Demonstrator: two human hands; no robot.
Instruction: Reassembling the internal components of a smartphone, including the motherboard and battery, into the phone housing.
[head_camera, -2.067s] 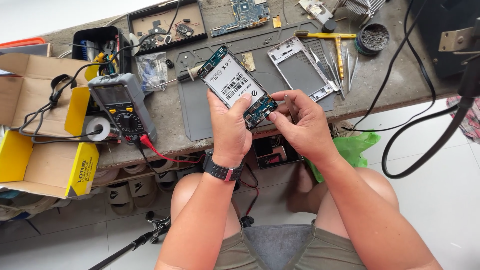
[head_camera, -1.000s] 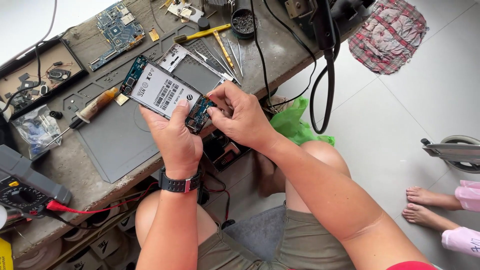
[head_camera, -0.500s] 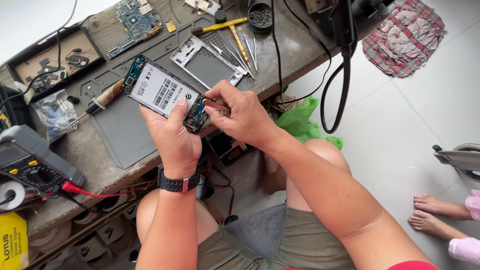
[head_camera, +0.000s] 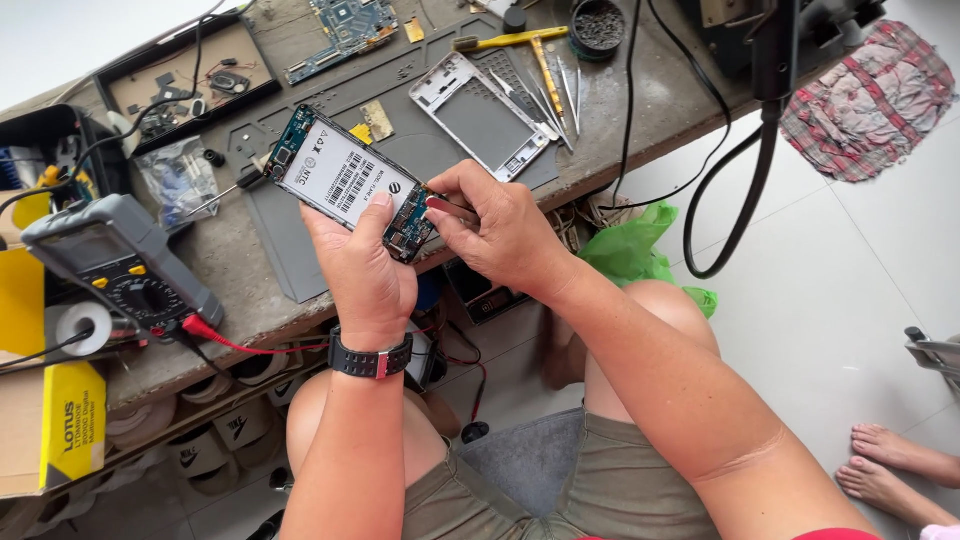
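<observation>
One head camera, looking steeply down

The only view comes from the person's head and faces down over both forearms to the lap, knees and floor. It sits close: the left hand (head_camera: 365, 270) and right hand (head_camera: 500, 235) fill the centre, holding an opened phone (head_camera: 350, 180) above the bench (head_camera: 640, 110) edge. The bench runs tilted across the top, the tiled floor (head_camera: 850, 280) fills the right, and another person's bare feet (head_camera: 890, 465) show at the lower right corner
</observation>
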